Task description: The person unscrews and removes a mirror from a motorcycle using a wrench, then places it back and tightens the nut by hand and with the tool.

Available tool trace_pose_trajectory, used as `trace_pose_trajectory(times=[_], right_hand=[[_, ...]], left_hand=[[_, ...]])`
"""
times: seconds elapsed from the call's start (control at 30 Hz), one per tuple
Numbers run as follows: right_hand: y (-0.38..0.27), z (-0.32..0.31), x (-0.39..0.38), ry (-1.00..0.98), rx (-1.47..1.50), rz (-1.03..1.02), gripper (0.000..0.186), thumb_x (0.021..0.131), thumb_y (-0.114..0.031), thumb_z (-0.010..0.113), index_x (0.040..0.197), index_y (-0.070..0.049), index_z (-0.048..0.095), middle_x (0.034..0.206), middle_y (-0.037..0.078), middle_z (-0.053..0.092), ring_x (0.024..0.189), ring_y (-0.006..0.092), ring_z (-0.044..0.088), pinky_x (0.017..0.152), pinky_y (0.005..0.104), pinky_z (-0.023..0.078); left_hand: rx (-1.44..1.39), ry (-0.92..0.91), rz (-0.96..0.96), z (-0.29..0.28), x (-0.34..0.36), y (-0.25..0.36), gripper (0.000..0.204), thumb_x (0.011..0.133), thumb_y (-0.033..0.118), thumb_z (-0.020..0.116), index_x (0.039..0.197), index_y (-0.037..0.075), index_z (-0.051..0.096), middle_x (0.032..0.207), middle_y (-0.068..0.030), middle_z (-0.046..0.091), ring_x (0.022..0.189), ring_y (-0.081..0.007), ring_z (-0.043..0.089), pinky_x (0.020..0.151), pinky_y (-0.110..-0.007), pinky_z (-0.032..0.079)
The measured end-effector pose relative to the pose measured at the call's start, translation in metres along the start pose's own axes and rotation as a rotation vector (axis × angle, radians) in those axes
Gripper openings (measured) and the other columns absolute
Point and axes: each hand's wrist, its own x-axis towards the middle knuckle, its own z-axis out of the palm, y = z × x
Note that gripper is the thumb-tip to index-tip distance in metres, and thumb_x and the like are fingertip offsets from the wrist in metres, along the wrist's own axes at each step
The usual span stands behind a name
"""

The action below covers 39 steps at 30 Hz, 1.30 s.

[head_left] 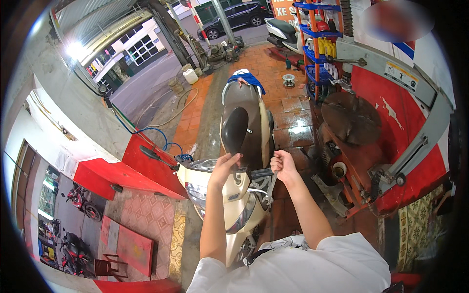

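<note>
A cream scooter [239,199] stands in front of me, its headlight end nearest. My left hand [223,169] is closed at the lower end of the black rear-view mirror [235,128], with thumb and fingers pinched near its stem; part of the grip is hidden. To the right, my right hand [284,165] is closed in a fist beside the handlebar. From it a silvery wrench [269,189] slants down past the black handlebar grip [262,173]. The other mirror [149,153] sticks out to the left. A blue cloth [252,81] lies over the tail behind the long brown seat [254,141].
At the right stands a tyre-changing machine with a round brown turntable [351,117] and grey arm [364,56]. An orange-and-blue shelf rack [315,44] holds bottles behind it. A blue hose [159,131] hangs at the left wall. A red table [128,246] stands lower left.
</note>
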Motion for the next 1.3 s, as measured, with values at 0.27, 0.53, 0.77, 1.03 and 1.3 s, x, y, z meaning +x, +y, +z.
trace_pose_trajectory(times=[0.27,0.53,0.77,1.03,1.3], right_hand=[[0.01,0.005,0.02,0.053,-0.197,-0.035,0.031,0.089,-0.017,0.062,0.067,-0.018,0.041,0.053,-0.009,0.024,0.042,0.0048,0.022,0.039,0.0226,0.017],[0.003,0.0,0.025,-0.06,-0.254,0.085,0.029,0.092,-0.022,0.06,0.068,-0.018,0.043,0.057,-0.009,0.027,0.045,0.0035,0.025,0.039,0.0206,0.018],[0.009,-0.004,0.028,0.029,-0.286,-0.014,0.027,0.092,-0.022,0.06,0.07,-0.018,0.044,0.057,-0.009,0.029,0.046,0.0039,0.027,0.039,0.0204,0.017],[0.0,-0.004,0.029,-0.039,-0.27,0.09,0.025,0.092,-0.024,0.06,0.073,-0.017,0.044,0.057,-0.009,0.027,0.045,0.0037,0.026,0.04,0.0207,0.016],[0.002,-0.002,0.026,-0.026,-0.315,0.086,0.025,0.092,-0.023,0.058,0.073,-0.018,0.043,0.057,-0.009,0.027,0.046,0.0033,0.025,0.04,0.0218,0.015]], left_hand=[[-0.283,0.369,0.19,-0.001,-0.019,-0.018,0.014,0.094,0.016,0.068,0.089,0.008,0.057,0.079,-0.0012,0.059,0.076,-0.0119,0.059,0.073,-0.028,0.048],[0.546,0.585,0.51,0.035,-0.108,-0.061,0.018,0.084,0.001,0.069,0.101,0.0,0.065,0.101,-0.0133,0.07,0.108,-0.0243,0.064,0.1,-0.04,0.046],[1.204,0.251,0.498,0.051,-0.032,0.001,0.018,0.083,0.017,0.073,0.093,0.002,0.07,0.083,-0.0138,0.072,0.072,-0.0237,0.067,0.094,-0.044,0.049],[-0.29,0.765,0.345,0.028,-0.052,-0.044,0.018,0.095,0.016,0.065,0.089,-0.001,0.063,0.089,-0.0067,0.066,0.082,-0.0113,0.063,0.077,-0.026,0.051],[1.135,0.292,0.624,0.065,-0.034,0.0,0.027,0.072,0.018,0.075,0.094,0.003,0.072,0.077,-0.0134,0.07,0.078,-0.0275,0.069,0.101,-0.052,0.043]])
